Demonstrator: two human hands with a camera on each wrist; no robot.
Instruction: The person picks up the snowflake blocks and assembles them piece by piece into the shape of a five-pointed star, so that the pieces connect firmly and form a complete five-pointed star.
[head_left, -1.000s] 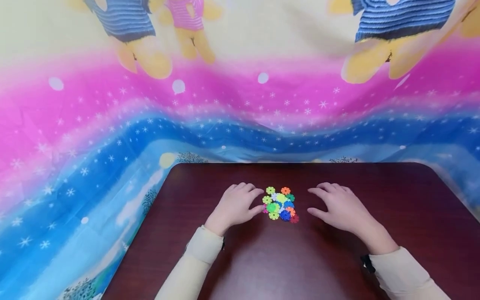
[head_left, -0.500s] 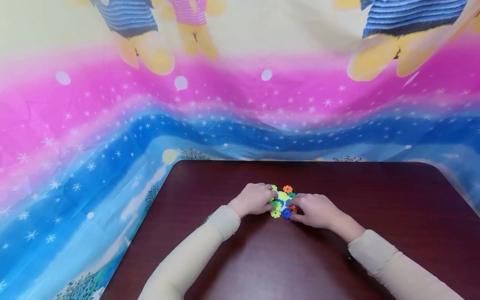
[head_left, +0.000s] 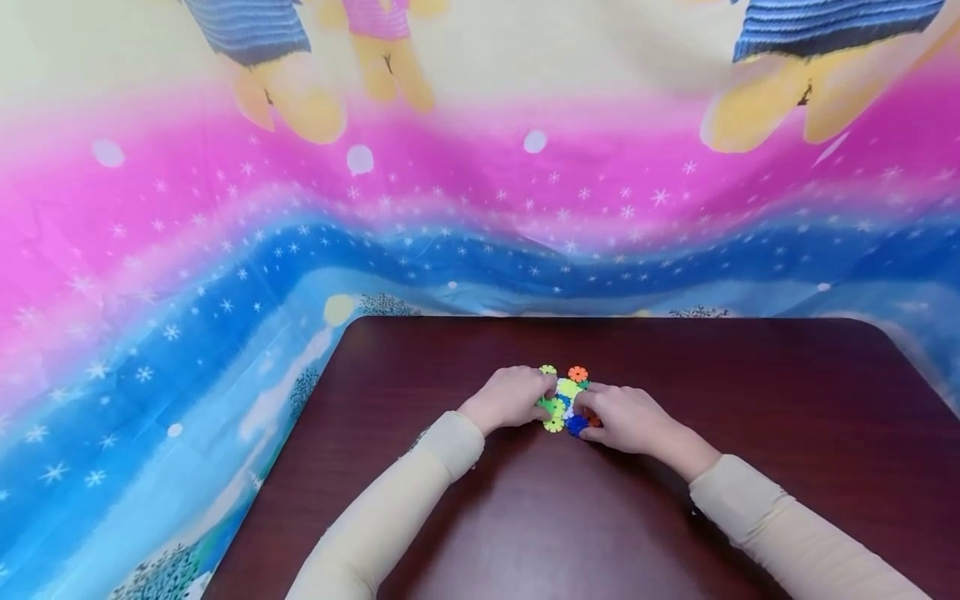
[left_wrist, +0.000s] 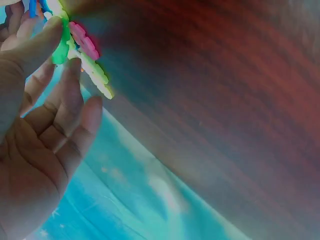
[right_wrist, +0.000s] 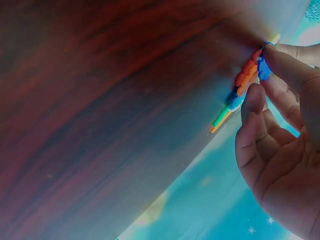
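Note:
A small heap of flat, notched plastic building discs lies on the dark wooden table (head_left: 750, 383), with a yellow disc (head_left: 568, 389) near its middle. My left hand (head_left: 510, 396) is at the heap's left side, thumb and fingertips pinching a green disc (left_wrist: 60, 51). Beside it in the left wrist view show a pink disc (left_wrist: 85, 41) and a yellow-green one (left_wrist: 97, 71). From the right, my right hand (head_left: 633, 417) pinches a dark blue disc (right_wrist: 264, 68) between thumb and fingers. Orange discs (right_wrist: 246, 77) lie just beyond. The fingers hide parts of the heap.
An orange disc (head_left: 577, 374) lies at the heap's far edge, and a yellow-green disc (head_left: 553, 425) at its near edge. Behind the table hangs a pink and blue printed cloth (head_left: 450, 175). The table's far edge runs close beyond the hands.
Both hands have come inward from either side onto the heap, their fingers closing on discs. Over the last half second they have stayed nearly in place, while the green and blue discs have tilted.

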